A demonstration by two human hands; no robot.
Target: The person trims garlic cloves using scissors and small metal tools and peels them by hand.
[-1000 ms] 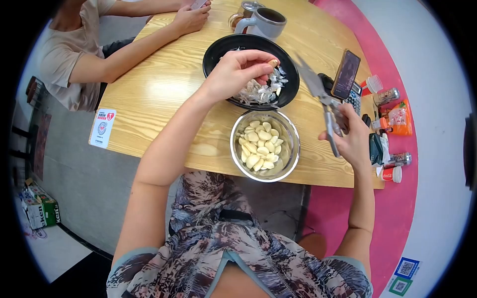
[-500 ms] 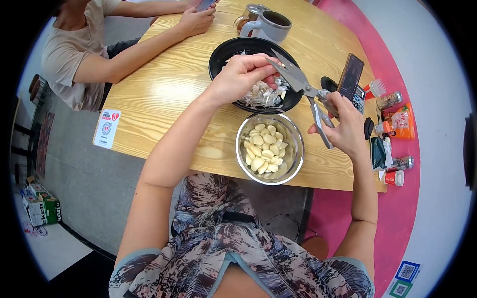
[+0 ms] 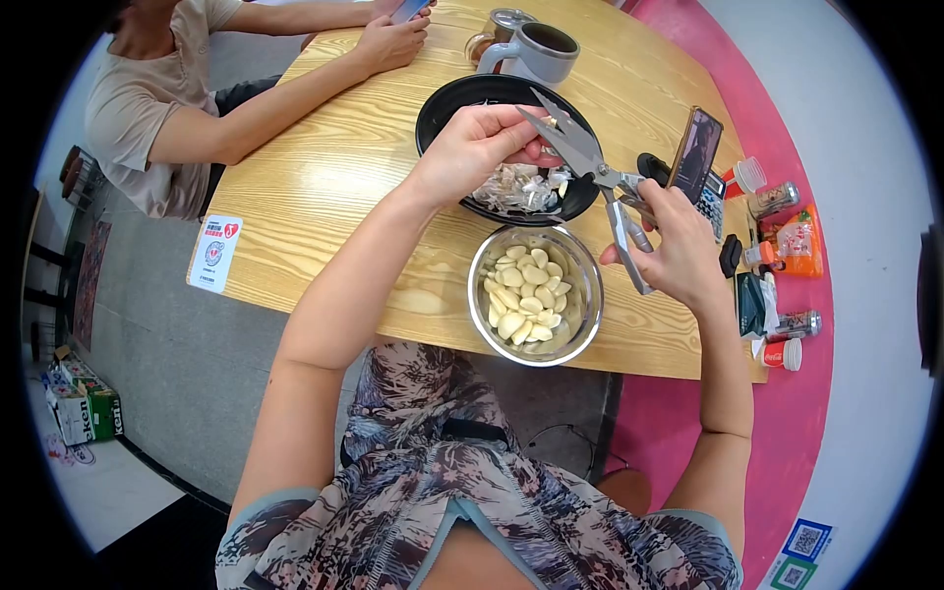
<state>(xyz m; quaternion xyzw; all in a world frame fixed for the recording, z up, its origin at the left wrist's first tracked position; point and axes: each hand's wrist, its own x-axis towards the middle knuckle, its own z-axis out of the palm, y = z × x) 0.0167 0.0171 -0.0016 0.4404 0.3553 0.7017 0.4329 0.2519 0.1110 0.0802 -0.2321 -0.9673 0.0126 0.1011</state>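
Observation:
My right hand point(image 3: 680, 248) is wrapped round the handles of a pair of kitchen scissors point(image 3: 582, 149), whose blades stand apart and point up and left. Pinched in the fingertips of my left hand point(image 3: 470, 155) is a small garlic clove point(image 3: 552, 122), partly hidden by the fingers and blades. Both blades reach the clove. Beneath this hand lies a black bowl point(image 3: 431, 110) with papery garlic skins point(image 3: 521, 189) in it. Closer to me, a steel bowl point(image 3: 588, 313) holds several peeled garlic cloves point(image 3: 529, 295).
Across the table a person point(image 3: 162, 123) rests both arms on it, holding a phone. A grey mug point(image 3: 539, 61) and a glass jar point(image 3: 482, 41) stand behind the black bowl. To the right are a propped phone point(image 3: 696, 152), an orange packet point(image 3: 798, 241) and a paper cup point(image 3: 782, 354).
The scissors and my right hand have shifted slightly left, bringing the blades further over the left fingertips. The propped phone's screen shows a different picture.

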